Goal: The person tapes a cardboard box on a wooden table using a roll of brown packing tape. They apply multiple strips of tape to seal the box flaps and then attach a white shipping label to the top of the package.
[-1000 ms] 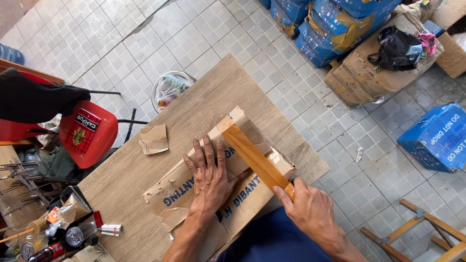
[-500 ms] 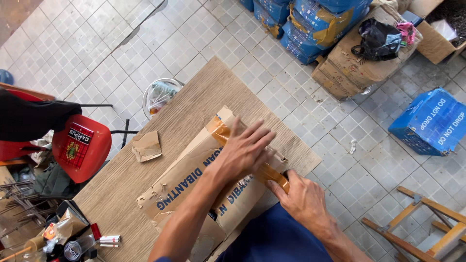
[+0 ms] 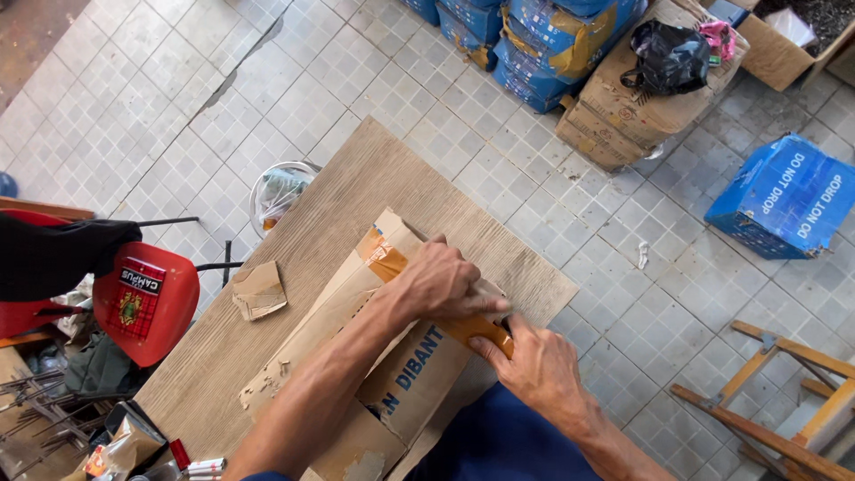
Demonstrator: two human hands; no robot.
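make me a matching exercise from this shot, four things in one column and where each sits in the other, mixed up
Things:
1. left hand
2. right hand
3. torn cardboard scrap
4. black bag

Places:
A. on top of a cardboard box on the tiled floor
B. lying alone on the wooden board, left of the flattened carton
C. pressed flat on the taped edge of the carton
D. gripping the near end of the brown tape strip

Pairs: 1-C, 2-D, 3-B, 4-A
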